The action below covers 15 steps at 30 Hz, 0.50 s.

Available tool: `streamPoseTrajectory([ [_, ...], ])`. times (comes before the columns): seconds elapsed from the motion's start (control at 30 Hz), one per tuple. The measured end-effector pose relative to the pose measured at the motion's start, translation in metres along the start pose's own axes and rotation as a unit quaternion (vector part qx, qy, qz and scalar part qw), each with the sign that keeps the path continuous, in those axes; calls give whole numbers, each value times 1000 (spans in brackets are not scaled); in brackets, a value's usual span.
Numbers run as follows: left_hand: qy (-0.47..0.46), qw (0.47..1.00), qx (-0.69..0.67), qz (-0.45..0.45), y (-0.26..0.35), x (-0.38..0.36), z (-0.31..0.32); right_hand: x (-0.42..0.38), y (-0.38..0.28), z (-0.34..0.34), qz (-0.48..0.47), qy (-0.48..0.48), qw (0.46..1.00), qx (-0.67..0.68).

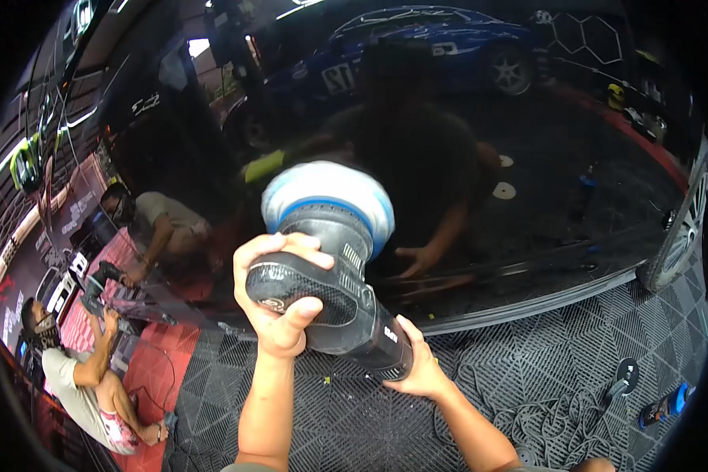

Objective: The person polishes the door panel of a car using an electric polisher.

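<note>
A black car polisher (338, 315) with a white and blue pad (326, 195) is in both my hands. My left hand (275, 295) wraps over the polisher's head, fingers on one side and thumb on the other. Around the rear end of its body, my right hand (421, 366) is closed. The pad faces the glossy black car panel (448, 157) and appears to be against it, though the contact face is hidden. In the panel's surface I see reflections of a blue car, a person and my own arms.
At the lower left a person (79, 377) sits on the red floor, holding another tool (98, 287) at the car. A coiled cord (558, 425), a blue-capped bottle (665, 405) and a round black pad (626, 371) lie on the grey tile floor. A wheel (679, 228) stands at the right.
</note>
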State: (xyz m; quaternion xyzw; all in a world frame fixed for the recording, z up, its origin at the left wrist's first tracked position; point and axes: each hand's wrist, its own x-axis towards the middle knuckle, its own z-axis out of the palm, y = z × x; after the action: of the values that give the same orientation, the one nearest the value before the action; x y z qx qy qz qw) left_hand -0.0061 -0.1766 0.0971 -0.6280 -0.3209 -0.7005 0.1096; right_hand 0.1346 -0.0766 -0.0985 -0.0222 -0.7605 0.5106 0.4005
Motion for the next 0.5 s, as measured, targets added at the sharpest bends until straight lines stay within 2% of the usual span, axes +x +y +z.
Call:
streamPoseTrajectory([
  [0.27, -28, 1000, -9, -1, 0, -4, 48, -19, 5, -32, 5, 24, 1000, 17],
  [0.33, -29, 999, -5, -13, 0, -7, 60, -25, 14, -40, 20, 21, 997, 77],
  [0.37, -27, 1000, -4, -13, 1, -7, 65, -26, 16, -50, 17, 12, 999, 43],
  [0.5, -26, 999, -17, -9, 0, -4, 86, -33, 21, -71, 29, 14, 997, 64],
])
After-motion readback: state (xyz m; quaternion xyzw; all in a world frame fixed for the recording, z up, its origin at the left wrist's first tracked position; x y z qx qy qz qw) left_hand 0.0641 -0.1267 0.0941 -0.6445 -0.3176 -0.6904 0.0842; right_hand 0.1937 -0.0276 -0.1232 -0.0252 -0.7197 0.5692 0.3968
